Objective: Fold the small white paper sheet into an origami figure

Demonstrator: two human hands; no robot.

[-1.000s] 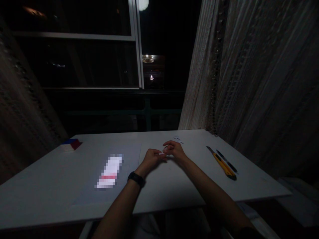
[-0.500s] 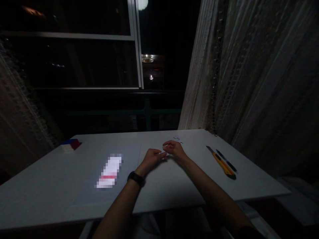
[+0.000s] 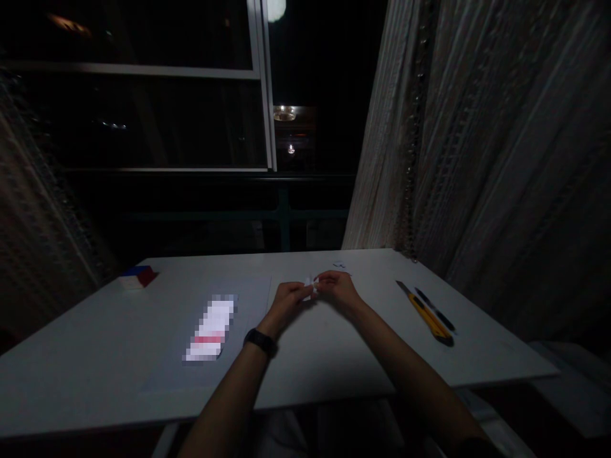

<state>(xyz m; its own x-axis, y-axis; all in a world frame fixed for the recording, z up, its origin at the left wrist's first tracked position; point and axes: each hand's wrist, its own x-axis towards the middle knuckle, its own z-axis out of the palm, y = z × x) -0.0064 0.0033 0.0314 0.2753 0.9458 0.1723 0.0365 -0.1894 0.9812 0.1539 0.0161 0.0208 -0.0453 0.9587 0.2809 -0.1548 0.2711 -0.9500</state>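
Observation:
My left hand (image 3: 285, 301) and my right hand (image 3: 337, 288) meet over the middle of a white table (image 3: 334, 356). Between their fingertips both pinch a small white piece of paper (image 3: 310, 284), held just above the tabletop. Both sets of fingers are curled closed around it. A dark band sits on my left wrist (image 3: 260, 341). The room is dim and the paper's shape is hard to make out.
A yellow utility knife (image 3: 426, 313) and a dark pen (image 3: 434, 308) lie at the right of the table. A white slip with a red stripe (image 3: 210, 327) lies left of my hands. A coloured cube (image 3: 137, 277) sits at the far left corner. Tiny scraps (image 3: 340, 264) lie beyond my hands. Curtains hang right.
My hands have shifted slightly and lifted the small paper piece, which now shows more plainly between the fingertips. Nothing else on the table has moved.

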